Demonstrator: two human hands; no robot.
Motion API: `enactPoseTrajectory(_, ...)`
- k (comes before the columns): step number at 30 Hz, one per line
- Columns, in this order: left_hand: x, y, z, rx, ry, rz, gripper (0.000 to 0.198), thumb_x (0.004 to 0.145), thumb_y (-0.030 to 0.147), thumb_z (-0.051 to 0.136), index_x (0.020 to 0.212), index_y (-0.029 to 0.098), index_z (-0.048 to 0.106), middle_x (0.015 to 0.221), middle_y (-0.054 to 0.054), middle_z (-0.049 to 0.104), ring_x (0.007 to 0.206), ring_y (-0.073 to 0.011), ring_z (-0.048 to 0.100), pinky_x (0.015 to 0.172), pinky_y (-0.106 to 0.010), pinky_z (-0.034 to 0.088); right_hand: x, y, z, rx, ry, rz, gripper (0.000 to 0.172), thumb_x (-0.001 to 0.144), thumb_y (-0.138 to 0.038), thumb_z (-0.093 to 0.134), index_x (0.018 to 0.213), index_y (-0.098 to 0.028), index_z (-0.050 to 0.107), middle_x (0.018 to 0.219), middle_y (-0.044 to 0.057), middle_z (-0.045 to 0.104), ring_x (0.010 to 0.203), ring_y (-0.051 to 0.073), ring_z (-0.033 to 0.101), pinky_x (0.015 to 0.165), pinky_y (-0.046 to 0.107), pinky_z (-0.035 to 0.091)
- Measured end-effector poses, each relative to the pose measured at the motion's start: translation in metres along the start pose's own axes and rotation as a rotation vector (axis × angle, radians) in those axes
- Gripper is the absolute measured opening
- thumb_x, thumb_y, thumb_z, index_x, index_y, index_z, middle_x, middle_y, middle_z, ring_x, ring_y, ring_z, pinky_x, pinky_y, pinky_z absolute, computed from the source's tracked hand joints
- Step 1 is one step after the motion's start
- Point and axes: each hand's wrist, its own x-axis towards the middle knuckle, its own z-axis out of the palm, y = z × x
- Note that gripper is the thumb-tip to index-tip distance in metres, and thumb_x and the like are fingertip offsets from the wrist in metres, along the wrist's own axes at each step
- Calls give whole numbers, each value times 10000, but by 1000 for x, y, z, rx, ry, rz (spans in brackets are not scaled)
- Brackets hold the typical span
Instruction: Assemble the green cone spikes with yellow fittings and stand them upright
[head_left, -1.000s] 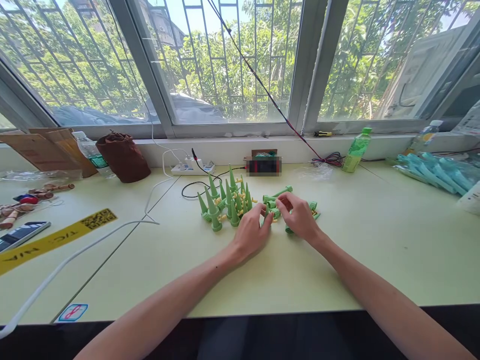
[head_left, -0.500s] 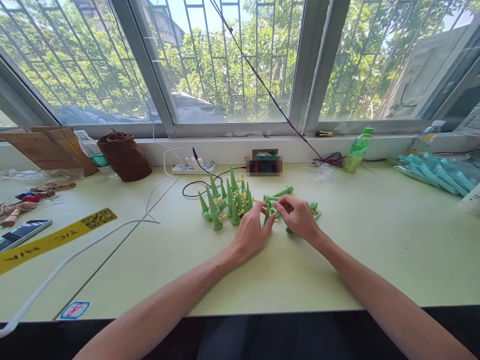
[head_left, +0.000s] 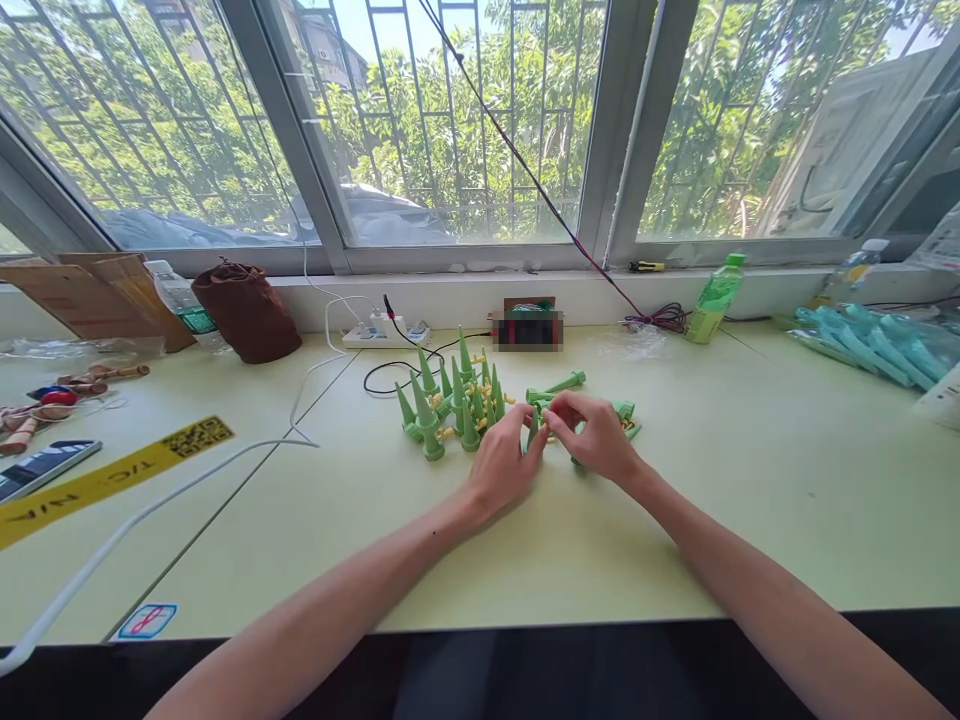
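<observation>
My left hand is closed around a green plastic watering spike, which stands point up on the table. My right hand pinches thumb and forefinger together against the spike's side; whatever is between those fingertips is too small to make out. Left of my hands stand several green cone-shaped watering spikes with small yellow valves on their sides. More green spikes lie on their sides behind and beside my right hand, partly hidden by it.
A power strip with a black cable and a small box with a blurred front sit at the back. A green bottle stands right of them. On the left are a brown pouch, a white cable and a phone.
My right fingertips have shifted slightly left, up against the spike in my left hand. My left hand stays nearly in place, and the other spikes have not moved.
</observation>
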Motion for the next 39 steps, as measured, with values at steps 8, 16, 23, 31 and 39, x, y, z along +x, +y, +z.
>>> enactPoseTrajectory(8, 0, -1, 0, -6, 8, 1, 218, 946, 401, 446, 967, 196, 516, 688, 28, 558, 463, -91, 429, 522, -225, 337, 0, -1, -1, 41, -16, 6, 153, 881, -312, 539, 793, -195, 580, 672, 14, 613, 596, 145, 560, 562, 261, 459)
enactPoseTrajectory(16, 1, 0, 0, 2, 10, -3, 218, 946, 406, 444, 946, 197, 508, 727, 21, 571, 474, -89, 432, 524, -225, 340, 0, 0, -1, 39, -5, 3, 155, 882, -294, 543, 812, -185, 628, 678, 19, 631, 590, 142, 569, 558, 259, 464)
enactPoseTrajectory(23, 1, -2, 1, 8, -10, -3, 185, 935, 380, 454, 924, 201, 496, 698, 30, 538, 488, -96, 433, 527, -230, 345, 0, 2, -1, 50, 64, 27, 171, 878, -319, 565, 829, -180, 651, 731, 35, 661, 608, 150, 587, 565, 265, 477)
enactPoseTrajectory(31, 2, -3, 1, -6, -32, 7, 144, 912, 333, 482, 844, 209, 456, 656, 44, 501, 531, -111, 470, 559, -241, 362, 1, 4, 0, 42, 72, 33, 182, 881, -336, 572, 840, -183, 662, 753, 42, 675, 609, 151, 593, 573, 267, 481)
enactPoseTrajectory(39, 2, -5, 2, -35, -58, 1, 144, 888, 296, 508, 810, 206, 428, 655, 44, 503, 525, -100, 463, 557, -234, 363, 1, 4, -1, 26, 66, 32, 204, 898, -333, 554, 872, -173, 676, 805, 55, 700, 625, 155, 603, 587, 271, 482)
